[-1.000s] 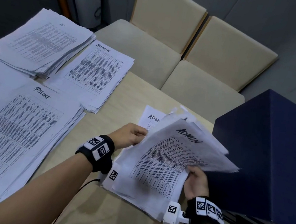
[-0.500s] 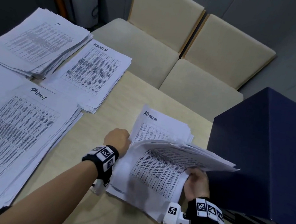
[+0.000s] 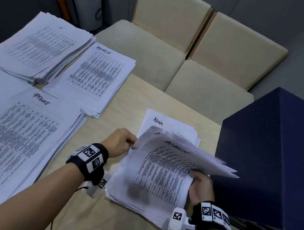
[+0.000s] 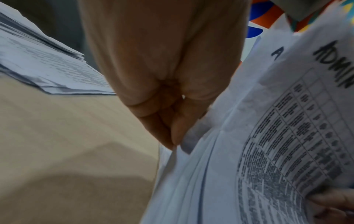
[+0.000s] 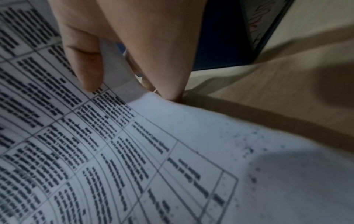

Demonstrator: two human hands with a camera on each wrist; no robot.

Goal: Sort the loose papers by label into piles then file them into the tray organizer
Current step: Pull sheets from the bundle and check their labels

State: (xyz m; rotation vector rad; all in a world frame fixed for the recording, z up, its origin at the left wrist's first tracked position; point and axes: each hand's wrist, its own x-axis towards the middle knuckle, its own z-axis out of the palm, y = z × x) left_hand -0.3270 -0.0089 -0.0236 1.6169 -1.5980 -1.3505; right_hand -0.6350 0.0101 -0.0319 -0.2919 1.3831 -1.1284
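Note:
A loose stack of printed papers (image 3: 136,193) lies on the wooden table near its right side. Its upper sheets (image 3: 168,164), the top one hand-labelled ADMIN, are lifted and fanned; a sheet marked Admin (image 3: 158,121) shows beneath. My left hand (image 3: 131,144) pinches the lifted sheets' left edge, fingers curled (image 4: 176,133) against the paper (image 4: 277,144). My right hand (image 3: 194,176) holds the right edge, with the thumb (image 5: 84,65) on top of the printed sheet (image 5: 134,151) and fingers underneath. The dark blue organizer (image 3: 273,154) stands just right of the papers.
Sorted piles lie on the left: an IT pile (image 3: 42,48), an ADMIN pile (image 3: 97,74) and a thick pile (image 3: 21,135) with a scrawled label. Two beige chairs (image 3: 198,63) stand behind the table. Bare tabletop (image 3: 110,114) lies between the piles and the loose stack.
The lifted sheets dropped flatter half a second ago and are raised and fanned again now. My left hand went from a fist at the stack's side to pinching the upper left edge.

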